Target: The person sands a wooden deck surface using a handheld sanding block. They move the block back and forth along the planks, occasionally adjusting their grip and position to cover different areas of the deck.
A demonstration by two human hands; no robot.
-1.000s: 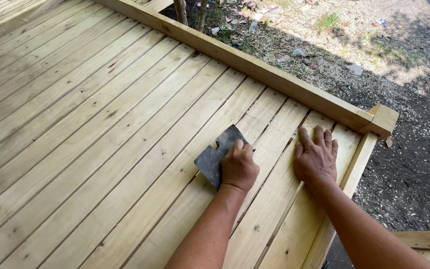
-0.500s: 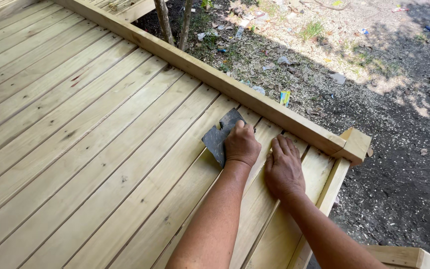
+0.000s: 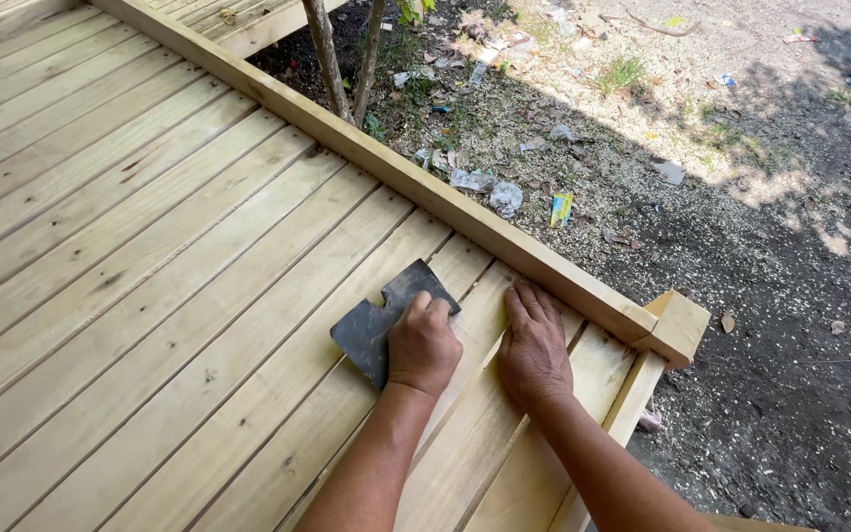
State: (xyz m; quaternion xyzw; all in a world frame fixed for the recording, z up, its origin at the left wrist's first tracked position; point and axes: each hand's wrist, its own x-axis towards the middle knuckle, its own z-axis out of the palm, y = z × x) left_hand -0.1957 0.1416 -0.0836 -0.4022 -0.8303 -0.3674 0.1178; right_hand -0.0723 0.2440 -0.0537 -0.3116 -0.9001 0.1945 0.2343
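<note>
Pale wooden deck boards [image 3: 130, 296] run diagonally under you, their grooves slanting from lower left to upper right, and a thick timber rail [image 3: 425, 192] borders the deck along its far edge, ending at a corner post [image 3: 680, 327] on the right. Beyond the rail lies bare, dark ground [image 3: 770, 246] strewn with litter and dry leaves, and two thin tree trunks [image 3: 342, 54] rise just behind the timber.

Your left hand [image 3: 423, 345] presses down on a dark grey, roughly notched sheet of sandpaper [image 3: 378, 320] that lies flat on the boards, close to the rail. The fingers curl over the sheet's near right part and the knuckles are bent, so the hand is closed down onto it, holding it against the wood rather than lifting it. Most of the sheet shows to the left of and above the hand.

Your right hand [image 3: 534, 350] lies just beside the left, palm down on the next boards, fingers spread slightly and pointing toward the rail. It holds nothing and only bears flat on the wood. Both forearms reach in from the lower edge of the view.
</note>
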